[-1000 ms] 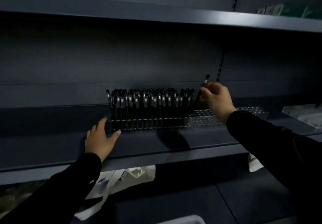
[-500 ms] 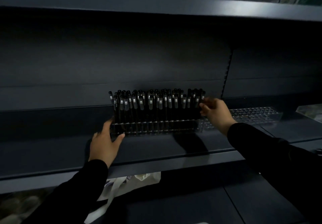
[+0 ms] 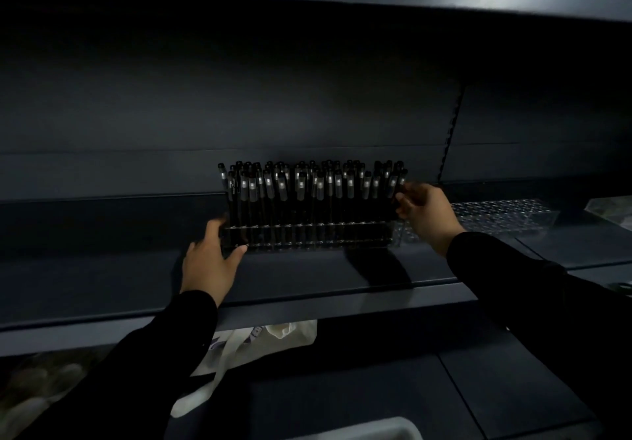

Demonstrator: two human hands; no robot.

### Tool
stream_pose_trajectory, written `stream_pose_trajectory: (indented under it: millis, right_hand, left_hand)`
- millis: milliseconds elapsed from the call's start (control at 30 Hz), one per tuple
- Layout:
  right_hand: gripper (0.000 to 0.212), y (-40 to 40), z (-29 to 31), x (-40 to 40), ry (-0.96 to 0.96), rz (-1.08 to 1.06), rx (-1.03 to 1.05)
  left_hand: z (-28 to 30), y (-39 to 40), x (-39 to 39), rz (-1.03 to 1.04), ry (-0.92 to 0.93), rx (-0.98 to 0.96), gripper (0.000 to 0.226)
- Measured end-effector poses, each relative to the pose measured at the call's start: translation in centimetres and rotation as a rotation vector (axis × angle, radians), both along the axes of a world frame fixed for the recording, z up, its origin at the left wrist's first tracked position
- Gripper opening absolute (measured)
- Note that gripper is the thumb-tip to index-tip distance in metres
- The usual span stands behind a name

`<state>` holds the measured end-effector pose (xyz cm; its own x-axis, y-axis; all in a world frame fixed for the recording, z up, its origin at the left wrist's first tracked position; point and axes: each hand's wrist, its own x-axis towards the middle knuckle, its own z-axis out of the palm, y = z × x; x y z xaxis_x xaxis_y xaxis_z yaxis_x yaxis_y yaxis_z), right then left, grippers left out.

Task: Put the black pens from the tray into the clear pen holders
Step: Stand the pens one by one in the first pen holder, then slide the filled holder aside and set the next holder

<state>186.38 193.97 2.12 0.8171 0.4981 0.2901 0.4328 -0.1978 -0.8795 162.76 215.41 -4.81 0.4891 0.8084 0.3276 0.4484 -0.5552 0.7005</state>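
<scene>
At the centre of the frame a clear pen holder stands on the dark shelf, packed with upright black pens. The left hand braces the holder's left end, fingers spread and fairly straight against its side and thumb along the front foot, curled round nothing. The right hand is at the right end of the row, its fingers bent toward the outermost pen; in this dim light I cannot tell whether it pinches that pen or only touches it. To the right, partly behind that hand, a 2nd clear holder looks unfilled. A pale tray rim shows at the bottom edge.

The risks, as I judge them: a pen caught against its tight-packed neighbours could tip them, and the light holder could slide or tilt if the bracing hand lets go — a nudge from the right wrist could also shift the unfilled holder.
</scene>
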Motion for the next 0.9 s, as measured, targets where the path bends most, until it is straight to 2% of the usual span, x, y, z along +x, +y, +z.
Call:
stream_pose_trajectory:
  millis: [333,600,700,900]
  right_hand:
    - [0.026,-0.7,-0.9,-0.2,0.019,-0.040,-0.022]
    - [0.021,-3.7,-1.8,-3.4,0.030,0.028,-0.033]
    - [0.019,-5.0,-2.2,-5.3,0.036,0.090,-0.042]
    - [0.016,-6.7,-2.2,-6.9,0.000,0.192,-0.126]
  left_hand:
    - [0.2,-0.8,-0.6,0.003,-0.031,0.012,0.053]
    - [-0.1,-4.0,-3.5,-0.021,-0.087,-0.025,0.058]
    - [-0.4,-5.8,-4.9,-0.042,-0.107,0.036,0.053]
    - [0.1,-7.6,-5.4,-0.083,-0.023,0.194,0.047]
